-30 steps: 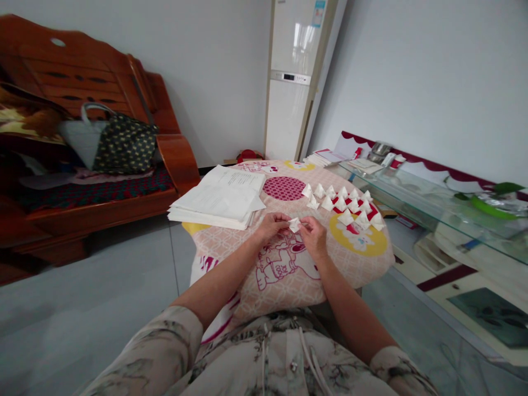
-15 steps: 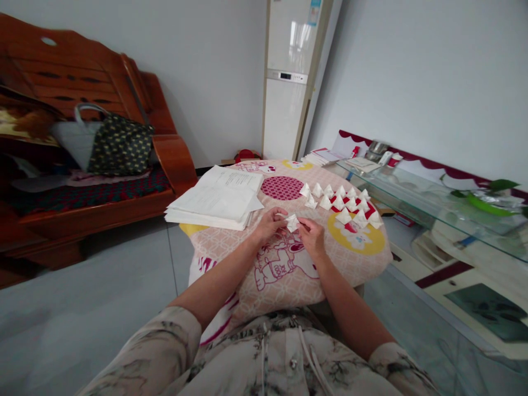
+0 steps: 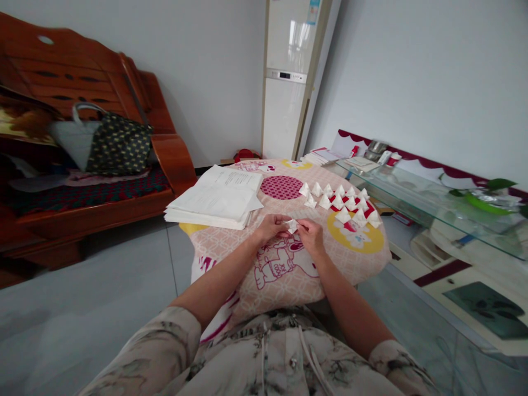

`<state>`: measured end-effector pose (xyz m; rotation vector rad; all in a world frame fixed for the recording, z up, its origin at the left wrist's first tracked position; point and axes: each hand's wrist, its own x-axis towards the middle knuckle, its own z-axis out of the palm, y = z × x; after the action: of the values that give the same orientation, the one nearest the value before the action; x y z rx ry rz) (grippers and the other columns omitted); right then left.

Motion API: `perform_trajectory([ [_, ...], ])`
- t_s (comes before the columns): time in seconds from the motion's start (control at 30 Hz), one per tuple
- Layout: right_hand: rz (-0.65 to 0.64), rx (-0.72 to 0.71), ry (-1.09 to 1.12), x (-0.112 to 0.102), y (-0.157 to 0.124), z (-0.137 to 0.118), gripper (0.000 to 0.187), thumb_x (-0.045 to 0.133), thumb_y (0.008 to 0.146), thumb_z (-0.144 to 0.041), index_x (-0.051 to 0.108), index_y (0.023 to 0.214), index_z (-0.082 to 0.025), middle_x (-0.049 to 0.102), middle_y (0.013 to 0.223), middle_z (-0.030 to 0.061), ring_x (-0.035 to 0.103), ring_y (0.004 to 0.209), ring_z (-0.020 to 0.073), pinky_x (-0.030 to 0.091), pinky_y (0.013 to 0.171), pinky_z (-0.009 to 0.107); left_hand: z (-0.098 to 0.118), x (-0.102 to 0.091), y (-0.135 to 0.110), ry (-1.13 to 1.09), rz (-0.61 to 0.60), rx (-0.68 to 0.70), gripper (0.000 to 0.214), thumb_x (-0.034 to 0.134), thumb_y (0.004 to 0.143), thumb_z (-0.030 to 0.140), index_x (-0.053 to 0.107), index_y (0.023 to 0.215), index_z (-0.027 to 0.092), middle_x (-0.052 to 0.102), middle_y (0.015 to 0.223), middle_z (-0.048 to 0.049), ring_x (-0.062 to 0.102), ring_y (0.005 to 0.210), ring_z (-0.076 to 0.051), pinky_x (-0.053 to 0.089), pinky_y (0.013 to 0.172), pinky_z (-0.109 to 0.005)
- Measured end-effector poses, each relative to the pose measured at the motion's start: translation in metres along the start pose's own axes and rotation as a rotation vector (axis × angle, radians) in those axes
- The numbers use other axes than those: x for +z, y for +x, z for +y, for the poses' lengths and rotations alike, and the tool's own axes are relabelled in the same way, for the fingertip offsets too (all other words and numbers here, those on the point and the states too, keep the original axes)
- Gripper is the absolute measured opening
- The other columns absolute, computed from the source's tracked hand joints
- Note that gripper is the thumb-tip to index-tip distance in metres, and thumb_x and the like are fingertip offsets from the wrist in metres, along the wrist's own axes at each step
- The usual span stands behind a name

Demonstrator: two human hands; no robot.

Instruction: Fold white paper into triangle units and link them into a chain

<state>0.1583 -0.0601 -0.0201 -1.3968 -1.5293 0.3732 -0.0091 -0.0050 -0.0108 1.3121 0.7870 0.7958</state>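
Note:
A small piece of folded white paper (image 3: 292, 226) is held between my two hands, just above the patterned tablecloth (image 3: 243, 264). On its left side, my left hand (image 3: 272, 228) pinches it with thumb and fingers. My right hand (image 3: 310, 235) grips the opposite edge with bent fingers. Beyond and to the right stand several pointed folded paper pieces (image 3: 342, 215) in loose rows on the cloth. A thick stack of white paper sheets (image 3: 216, 192) lies to the left of my hands, some print showing on top.
A glass-topped cabinet (image 3: 429, 212) runs along the right, bearing a green dish (image 3: 489, 204) and metal containers. At the left is a wooden bench (image 3: 82, 71) with a dark patterned bag (image 3: 119, 144). A tall white air conditioner (image 3: 284, 110) stands in the corner.
The paper in my fingers now looks flatter and sits slightly lower. My left fingers have come down and closed in around it; the right hand has barely moved.

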Motion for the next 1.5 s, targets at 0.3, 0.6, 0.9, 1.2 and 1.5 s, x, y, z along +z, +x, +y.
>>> perform_trajectory([
  [0.3, 0.095, -0.03, 0.033, 0.006, 0.002, 0.011, 0.022, 0.057, 0.075, -0.019, 0.078, 0.08, -0.019, 0.074, 0.076, 0.0047, 0.067, 0.07, 0.0192, 0.052, 0.069, 0.03, 0.002, -0.002, -0.001, 0.523, 0.17, 0.497, 0.01, 0.071, 0.075, 0.009, 0.074, 0.083, 0.015, 0.073, 0.093, -0.0059, 0.067, 0.091, -0.018, 0.055, 0.077, -0.026],
  [0.6, 0.128, 0.052, -0.035, 0.005, 0.001, 0.014, 0.018, 0.058, 0.074, -0.015, 0.075, 0.077, -0.017, 0.072, 0.071, 0.0047, 0.066, 0.066, 0.0206, 0.051, 0.065, 0.03, -0.002, -0.001, 0.001, 0.734, 0.21, 0.319, 0.009, 0.07, 0.074, 0.013, 0.077, 0.081, 0.014, 0.073, 0.079, -0.0023, 0.062, 0.07, -0.014, 0.047, 0.068, -0.024],
  [0.9, 0.066, -0.277, -0.27, 0.011, -0.005, -0.005, 0.013, 0.057, 0.085, -0.015, 0.07, 0.085, -0.019, 0.068, 0.085, 0.0091, 0.061, 0.076, 0.0208, 0.05, 0.074, 0.032, -0.001, 0.005, -0.002, 0.854, 0.208, 0.376, 0.014, 0.066, 0.075, 0.013, 0.078, 0.081, 0.016, 0.075, 0.082, -0.0037, 0.065, 0.077, -0.017, 0.049, 0.075, -0.026],
  [1.2, 0.088, -0.158, -0.229, 0.01, -0.003, 0.002, 0.014, 0.052, 0.081, -0.013, 0.061, 0.073, -0.021, 0.064, 0.07, 0.0032, 0.058, 0.067, 0.0184, 0.045, 0.067, 0.029, 0.002, 0.003, -0.002, 0.711, 0.218, 0.312, 0.007, 0.067, 0.075, 0.014, 0.074, 0.073, 0.014, 0.071, 0.07, -0.0015, 0.062, 0.066, -0.013, 0.047, 0.067, -0.024],
  [1.5, 0.037, -0.076, -0.422, 0.006, -0.003, -0.003, 0.016, 0.059, 0.077, -0.01, 0.07, 0.082, -0.02, 0.073, 0.084, 0.0056, 0.062, 0.075, 0.0195, 0.046, 0.073, 0.029, 0.003, -0.005, -0.002, 0.505, 0.177, 0.255, 0.006, 0.066, 0.074, 0.015, 0.07, 0.072, 0.015, 0.065, 0.06, 0.0027, 0.056, 0.055, -0.009, 0.043, 0.055, -0.019],
])
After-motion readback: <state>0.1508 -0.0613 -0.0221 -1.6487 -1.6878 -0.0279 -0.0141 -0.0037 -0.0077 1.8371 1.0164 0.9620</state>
